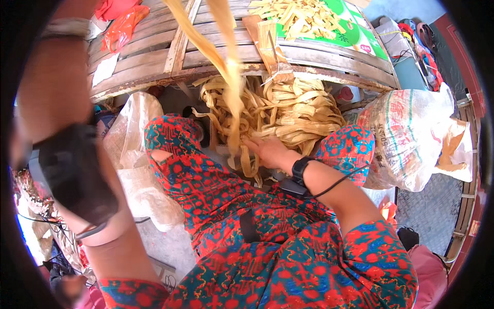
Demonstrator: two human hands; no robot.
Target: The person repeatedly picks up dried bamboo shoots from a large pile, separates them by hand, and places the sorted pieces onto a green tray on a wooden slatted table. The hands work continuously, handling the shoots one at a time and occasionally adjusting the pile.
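My right hand [270, 152], with a black band on the wrist, reaches to the pile of long pale-yellow, fibrous strips [303, 110] between my knees. Its fingers close at the lower part of a raised strip [234, 98]; the exact grip is partly hidden. That strip is smeared by motion and runs up past the bench edge, out of the top of the picture. Large and blurred at the left is my raised left hand [51, 82], close to the camera, above a black device on its wrist. Its fingers do not show clearly, so what they hold cannot be seen.
Ahead stands a slatted wooden bench [139, 62] carrying a wooden block with a thin metal bar [270, 49]. Short cut pieces [298, 18] lie on a green sheet [352, 38]. A stuffed woven sack [401, 136] sits right, a whitish bag [136, 123] left, a red plastic bag [123, 28] on the bench.
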